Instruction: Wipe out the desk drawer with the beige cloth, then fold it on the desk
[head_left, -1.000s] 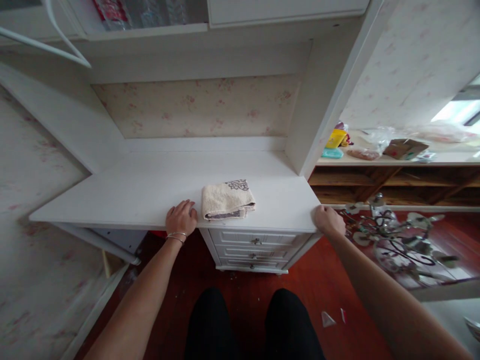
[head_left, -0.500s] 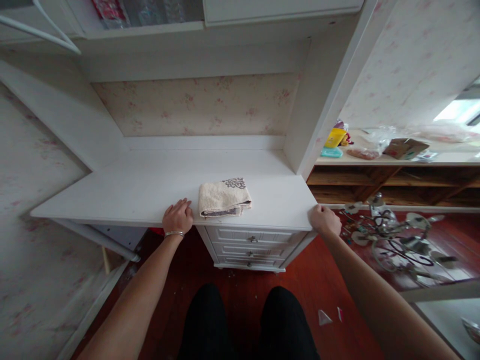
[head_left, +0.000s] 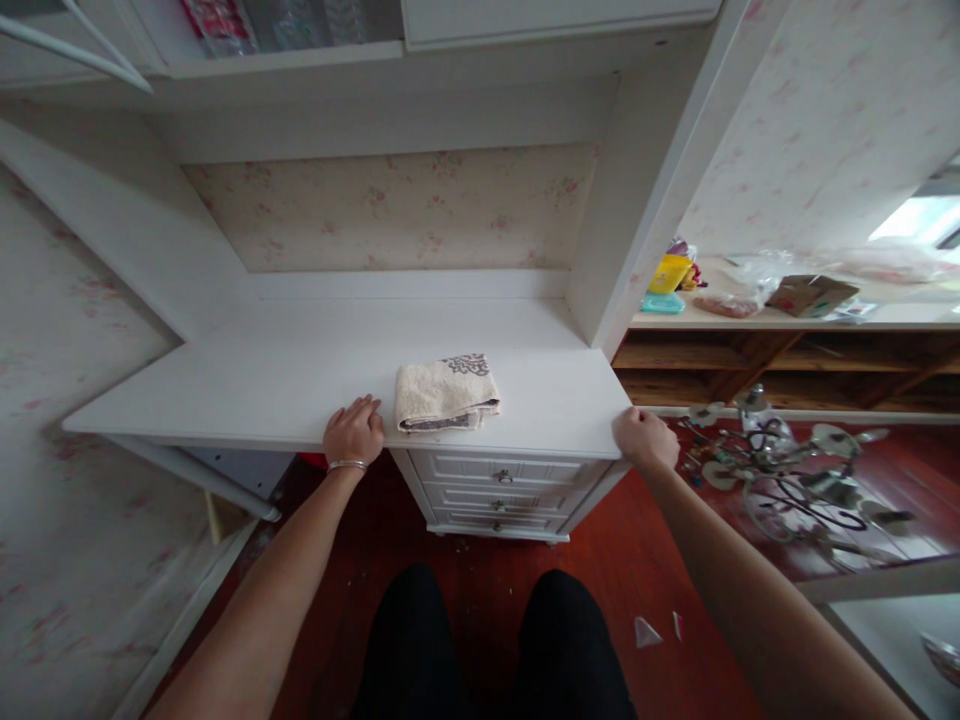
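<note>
A white desk point(head_left: 285, 385) stands against a flowered wall. A folded beige towel point(head_left: 444, 393) with a dark pattern lies near its front edge. My left hand point(head_left: 352, 434), with a bracelet on the wrist, rests on the front edge just left of the towel, fingers curled over the top. My right hand point(head_left: 643, 439) is closed round the desk's front right corner.
A white drawer unit point(head_left: 504, 490) sits under the desk. A metal chandelier point(head_left: 795, 470) lies on the red wood floor at right. A side shelf point(head_left: 787, 318) holds a cardboard box, bags and a yellow item. White shards point(head_left: 645, 632) lie on the floor.
The view has shifted slightly; both hands stay on the desk's edge, and the towel has not moved on the desk.
</note>
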